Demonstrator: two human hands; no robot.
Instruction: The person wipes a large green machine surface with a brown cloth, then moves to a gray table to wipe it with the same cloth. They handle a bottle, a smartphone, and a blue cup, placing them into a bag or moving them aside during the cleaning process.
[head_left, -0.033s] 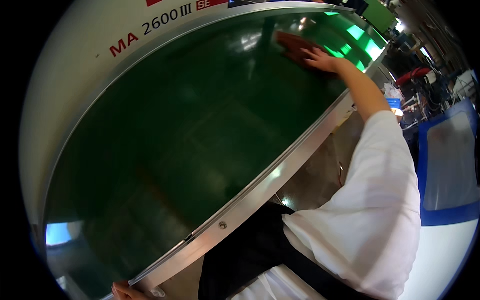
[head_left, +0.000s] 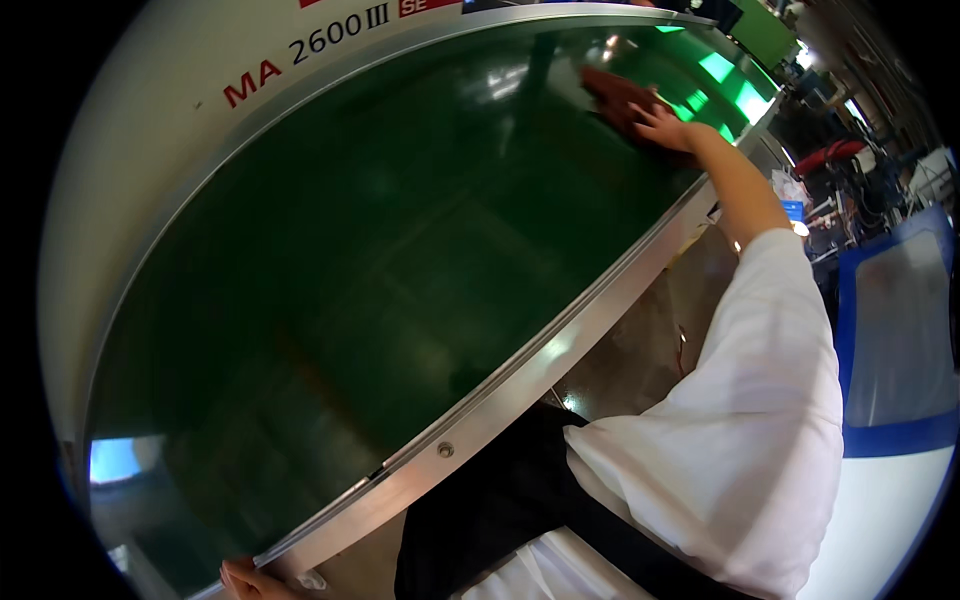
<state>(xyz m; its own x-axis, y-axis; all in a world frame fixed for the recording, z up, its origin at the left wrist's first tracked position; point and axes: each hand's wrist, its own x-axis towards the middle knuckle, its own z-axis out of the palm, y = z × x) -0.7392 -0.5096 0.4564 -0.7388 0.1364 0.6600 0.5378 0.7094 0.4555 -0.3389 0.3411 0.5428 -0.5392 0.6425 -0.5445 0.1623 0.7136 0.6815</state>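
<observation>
A glossy dark green panel (head_left: pixel 390 240), set in a silver metal frame (head_left: pixel 545 370), fills most of the head view. My right hand (head_left: pixel 665 128) reaches over its far right part and presses a reddish-brown cloth (head_left: pixel 618 98) onto the surface. The fingers are spread over the cloth, which bunches up beyond them; its underside is hidden. Down at the lower left, my left hand (head_left: pixel 250 582) has its fingers at the near corner of the frame, seemingly curled over the edge. Much of that hand is cut off by the picture's rim.
A cream machine housing (head_left: pixel 130 220) curves along the far side of the panel. Bright reflections show at both ends of the glossy surface. To my right stands a blue-framed translucent panel (head_left: pixel 905 330), with cluttered equipment (head_left: pixel 860 180) behind it. Below the frame is a shiny floor (head_left: pixel 640 345).
My right hand has slid the cloth a little to the right and slightly nearer across the green panel. My left hand stays at the frame's corner.
</observation>
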